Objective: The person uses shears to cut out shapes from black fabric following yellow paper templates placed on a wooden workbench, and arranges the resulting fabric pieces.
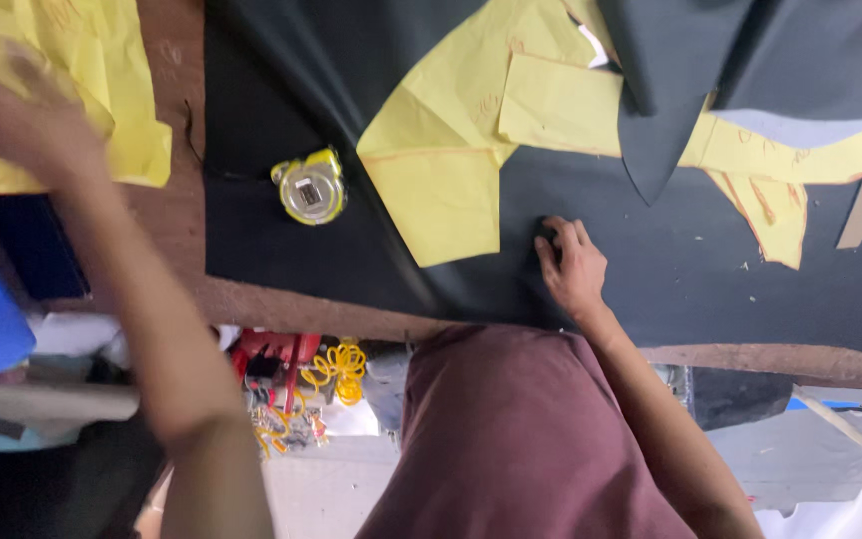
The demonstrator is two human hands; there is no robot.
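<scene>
A wooden counter fills the upper part of the frame, and a large black cloth covers most of it. The right hand lies in the middle of the frame, palm down on the black cloth, fingers a little spread; its grip holds nothing, only presses the cloth just beside the lower corner of a yellow paper pattern. More yellow pattern pieces lie to the upper right, partly under dark cloth pieces. A yellow tape measure sits on the cloth, left of the pattern, well apart from the right hand. The left hand is in the upper left, blurred, over a yellow paper sheet; if its grip is open or closed, I cannot tell. Below the counter edge, a coiled yellow cord and red things lie on the floor.
</scene>
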